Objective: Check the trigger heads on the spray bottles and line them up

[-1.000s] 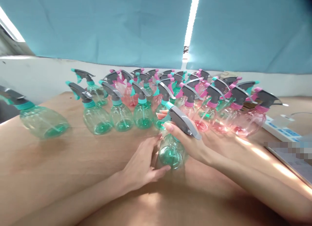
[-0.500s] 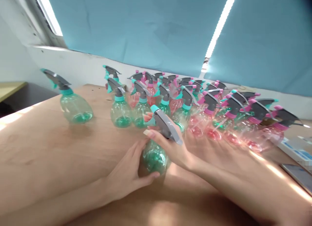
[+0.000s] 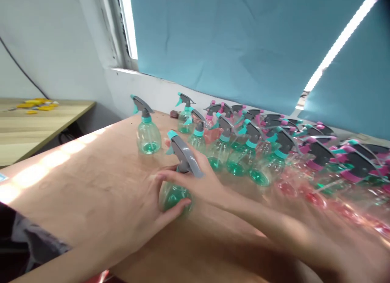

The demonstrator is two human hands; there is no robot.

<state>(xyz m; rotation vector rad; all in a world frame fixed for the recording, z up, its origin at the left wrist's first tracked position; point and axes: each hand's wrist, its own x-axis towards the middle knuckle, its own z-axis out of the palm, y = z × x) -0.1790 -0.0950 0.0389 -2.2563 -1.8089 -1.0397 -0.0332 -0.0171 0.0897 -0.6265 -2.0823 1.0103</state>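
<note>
A green spray bottle (image 3: 176, 195) with a grey and turquoise trigger head stands on the table in front of me. My right hand (image 3: 202, 179) is closed round its neck, just under the head, with the thumb in front. Lower down, my left hand (image 3: 150, 207) wraps the body, its thumb across the near side and its other fingers partly hidden. Just beyond, a single green spray bottle (image 3: 149, 136) stands upright on the left. More green-topped spray bottles (image 3: 243, 153) sit close behind my right hand.
Pink-topped spray bottles (image 3: 317, 159) crowd the right side among several green ones. A small dark brown block (image 3: 174, 114) lies near the back wall. Left, beyond the table's edge, a wooden desk (image 3: 61, 120) holds yellow pieces (image 3: 38, 104). A blue sheet (image 3: 228, 47) covers the window.
My view has swung left, so the bottles appear farther right and the desk shows. My left hand has closed more around the bottle's body. The right hand keeps its grip at the neck.
</note>
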